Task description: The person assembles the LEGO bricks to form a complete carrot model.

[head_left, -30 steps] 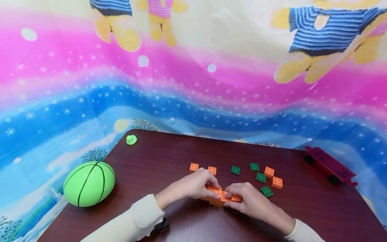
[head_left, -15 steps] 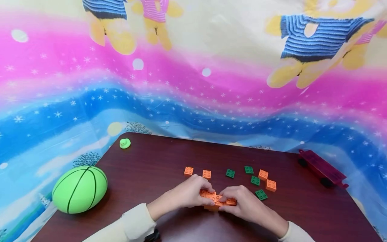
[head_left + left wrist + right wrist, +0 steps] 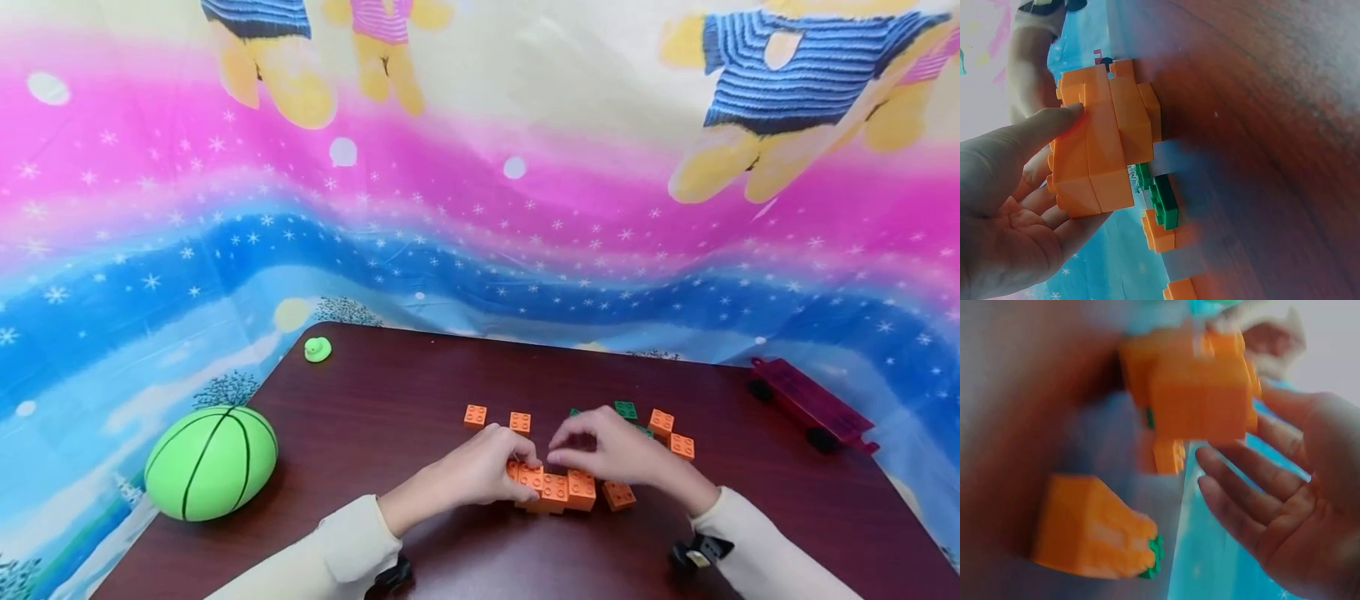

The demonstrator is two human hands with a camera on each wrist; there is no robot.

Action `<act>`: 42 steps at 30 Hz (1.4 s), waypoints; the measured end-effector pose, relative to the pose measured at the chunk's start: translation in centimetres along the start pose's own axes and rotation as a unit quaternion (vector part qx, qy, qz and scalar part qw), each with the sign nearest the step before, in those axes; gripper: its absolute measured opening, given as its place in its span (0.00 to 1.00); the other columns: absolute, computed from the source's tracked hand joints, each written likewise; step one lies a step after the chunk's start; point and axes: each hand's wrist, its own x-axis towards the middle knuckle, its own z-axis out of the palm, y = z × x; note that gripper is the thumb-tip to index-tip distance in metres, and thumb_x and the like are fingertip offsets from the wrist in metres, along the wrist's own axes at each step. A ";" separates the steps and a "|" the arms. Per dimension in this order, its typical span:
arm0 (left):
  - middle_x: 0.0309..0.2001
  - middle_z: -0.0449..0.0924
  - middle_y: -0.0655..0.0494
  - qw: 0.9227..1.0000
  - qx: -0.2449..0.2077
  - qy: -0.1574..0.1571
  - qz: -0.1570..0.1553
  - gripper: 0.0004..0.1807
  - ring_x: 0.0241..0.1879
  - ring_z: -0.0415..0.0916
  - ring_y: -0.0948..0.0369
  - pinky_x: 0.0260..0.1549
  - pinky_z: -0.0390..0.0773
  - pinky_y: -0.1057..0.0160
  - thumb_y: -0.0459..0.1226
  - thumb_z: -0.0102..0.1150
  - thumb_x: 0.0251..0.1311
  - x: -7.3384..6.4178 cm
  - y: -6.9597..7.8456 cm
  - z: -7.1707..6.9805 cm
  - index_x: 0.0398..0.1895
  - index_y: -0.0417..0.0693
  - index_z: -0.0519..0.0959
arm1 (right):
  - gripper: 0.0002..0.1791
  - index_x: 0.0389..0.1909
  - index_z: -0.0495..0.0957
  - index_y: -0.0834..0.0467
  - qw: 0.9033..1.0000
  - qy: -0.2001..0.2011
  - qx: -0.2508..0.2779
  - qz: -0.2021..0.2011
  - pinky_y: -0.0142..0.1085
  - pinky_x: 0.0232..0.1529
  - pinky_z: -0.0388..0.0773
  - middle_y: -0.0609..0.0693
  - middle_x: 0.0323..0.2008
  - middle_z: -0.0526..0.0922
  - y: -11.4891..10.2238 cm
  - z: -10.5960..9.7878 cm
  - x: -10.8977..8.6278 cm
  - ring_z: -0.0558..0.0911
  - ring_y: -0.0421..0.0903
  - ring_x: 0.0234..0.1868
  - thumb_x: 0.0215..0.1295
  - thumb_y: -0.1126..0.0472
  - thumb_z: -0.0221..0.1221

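Note:
Several joined orange toy building bricks (image 3: 555,492) form a stepped piece at the front middle of the table. My left hand (image 3: 483,467) grips its left end; in the left wrist view the thumb lies on the near side of the joined bricks (image 3: 1107,134), with fingers behind. My right hand (image 3: 611,446) hovers just behind the piece's right end, fingers loosely bent and holding nothing. In the right wrist view its open palm (image 3: 1300,525) faces the bricks. A loose orange brick (image 3: 618,495) lies right of the piece, below the right hand.
Two orange bricks (image 3: 475,416) lie behind the left hand. Beyond the right hand are more orange bricks (image 3: 682,446) and green bricks (image 3: 625,409), partly hidden by it. A green ball (image 3: 212,463), a small green duck (image 3: 317,349) and a red toy skateboard (image 3: 813,402) stand toward the table's sides.
The right hand has let go of the piece's right end and lifted up and back. A loose orange brick now shows beside it. The left hand keeps its grip.

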 end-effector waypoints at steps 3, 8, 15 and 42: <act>0.26 0.81 0.67 1.000 0.004 -0.005 -0.007 0.08 0.21 0.61 0.72 0.22 0.64 0.74 0.39 0.78 0.54 0.2 0.1 -0.2 0.33 0.52 0.87 | 0.09 0.43 0.88 0.52 0.999 0.005 -0.045 0.028 0.33 0.37 0.83 0.41 0.39 0.90 0.7 -0.6 1.4 0.84 0.34 0.33 0.71 0.53 0.65; 0.28 0.83 0.67 1.000 0.008 -0.008 -0.008 0.08 0.23 0.64 0.73 0.25 0.67 0.74 0.41 0.79 0.53 0.6 0.1 -0.2 0.33 0.52 0.87 | 0.07 0.43 0.88 0.54 0.994 -0.008 -0.102 0.031 0.38 0.42 0.85 0.46 0.40 0.89 1.5 -0.2 3.6 0.85 0.40 0.40 0.68 0.58 0.67; 0.33 0.86 0.67 1.000 0.008 -0.009 0.000 0.09 0.28 0.72 0.74 0.33 0.75 0.76 0.42 0.80 0.52 0.6 -0.1 0.1 0.34 0.53 0.88 | 0.09 0.44 0.87 0.56 0.992 -0.037 -0.119 0.033 0.36 0.42 0.82 0.51 0.42 0.89 2.2 0.5 6.0 0.85 0.46 0.41 0.65 0.59 0.70; 0.28 0.83 0.69 1.000 -0.008 -0.006 -0.023 0.08 0.21 0.63 0.72 0.25 0.67 0.74 0.40 0.79 0.53 0.2 0.0 -0.1 0.34 0.52 0.88 | 0.08 0.41 0.85 0.49 0.996 0.037 -0.072 0.037 0.33 0.37 0.83 0.42 0.37 0.89 0.0 -1.4 3.1 0.84 0.38 0.33 0.62 0.56 0.72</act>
